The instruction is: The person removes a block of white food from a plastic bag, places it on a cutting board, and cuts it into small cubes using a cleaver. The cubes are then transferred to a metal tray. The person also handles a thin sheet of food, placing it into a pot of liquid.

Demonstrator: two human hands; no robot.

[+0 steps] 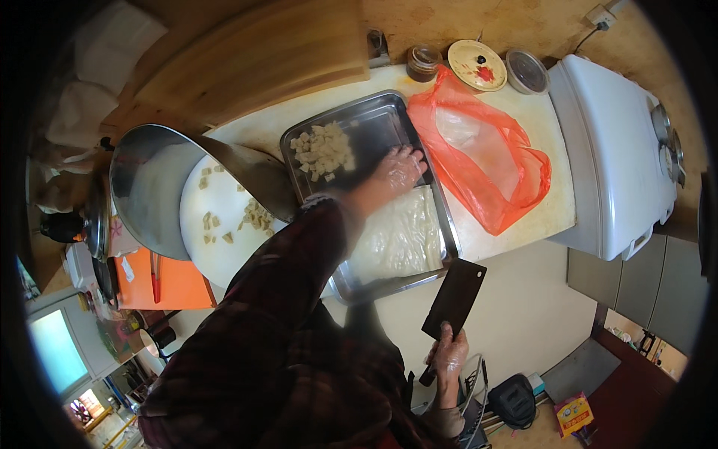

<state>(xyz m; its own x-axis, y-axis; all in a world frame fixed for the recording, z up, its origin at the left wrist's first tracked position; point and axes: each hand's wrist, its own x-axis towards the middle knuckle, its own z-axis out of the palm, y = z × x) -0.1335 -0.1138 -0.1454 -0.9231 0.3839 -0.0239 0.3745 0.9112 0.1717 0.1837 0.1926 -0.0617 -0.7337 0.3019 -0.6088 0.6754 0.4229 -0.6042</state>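
Observation:
My right hand, in a clear plastic glove, grips the handle of a dark cleaver, whose broad blade points up and right near the tray's lower right corner. My left hand, also gloved, reaches into a rectangular metal tray by its right wall; whether its fingers press on anything is hidden. Below that hand a pale, folded, glossy sheet of food lies in the tray. A heap of small pale cubes sits at the tray's upper left. More cubes lie on a round white board.
A large metal pot lies tilted at the left, beside the white board. A red plastic bag spreads right of the tray. Jars, a patterned lid and a white chest-like container stand beyond.

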